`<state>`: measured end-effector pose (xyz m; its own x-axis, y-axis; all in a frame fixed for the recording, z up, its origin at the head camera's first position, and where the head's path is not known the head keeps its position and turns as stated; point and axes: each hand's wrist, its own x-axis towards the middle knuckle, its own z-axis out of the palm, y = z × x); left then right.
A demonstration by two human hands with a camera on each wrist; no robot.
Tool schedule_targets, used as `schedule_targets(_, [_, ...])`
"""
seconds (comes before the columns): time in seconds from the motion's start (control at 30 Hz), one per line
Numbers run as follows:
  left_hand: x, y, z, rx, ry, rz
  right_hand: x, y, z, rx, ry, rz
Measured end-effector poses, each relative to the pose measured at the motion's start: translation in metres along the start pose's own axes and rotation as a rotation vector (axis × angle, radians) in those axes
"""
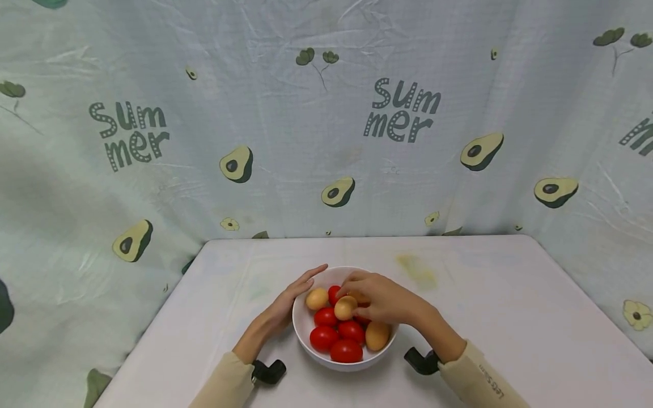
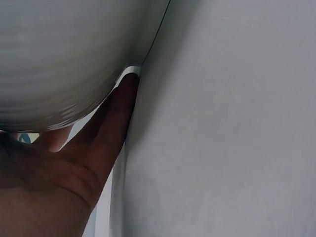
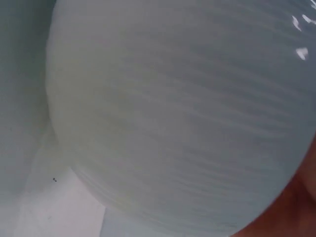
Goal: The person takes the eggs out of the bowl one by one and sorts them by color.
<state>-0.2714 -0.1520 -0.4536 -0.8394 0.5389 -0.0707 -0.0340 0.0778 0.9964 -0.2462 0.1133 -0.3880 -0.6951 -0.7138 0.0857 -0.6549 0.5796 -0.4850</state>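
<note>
A white bowl (image 1: 301,334) stands on the table and holds several smooth, red, egg-shaped pieces (image 1: 347,351) and several tan eggs (image 1: 377,335). My right hand (image 1: 382,296) reaches over the bowl from the right, thumb and fingers pinching one tan egg (image 1: 346,307). Part of another tan egg shows under that hand. On the left, my left hand (image 1: 285,303) lies against the bowl's outer wall, its fingers extended. In the left wrist view, these fingers (image 2: 116,118) touch the bowl's side (image 2: 59,64). The right wrist view is mostly filled by the bowl's outer wall (image 3: 173,118).
The white table (image 1: 484,294) extends around the bowl, with a yellowish stain (image 1: 418,271) behind it to the right. A pale curtain (image 1: 285,124) printed with avocados hangs along the table's back and sides. Each wrist carries a black mount (image 1: 269,372).
</note>
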Motion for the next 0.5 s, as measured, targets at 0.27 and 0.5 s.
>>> schedule_targets(0.27, [-0.0012, 0.0011, -0.0002, 0.075, -0.006, 0.017, 0.0001, 0.0053, 0.0063, -0.064, 0.006, -0.045])
schedule_targets(0.5, [-0.0029, 0.0032, 0.001, 0.079, -0.004, 0.007, 0.0006, 0.0032, 0.0076, -0.103, 0.018, -0.048])
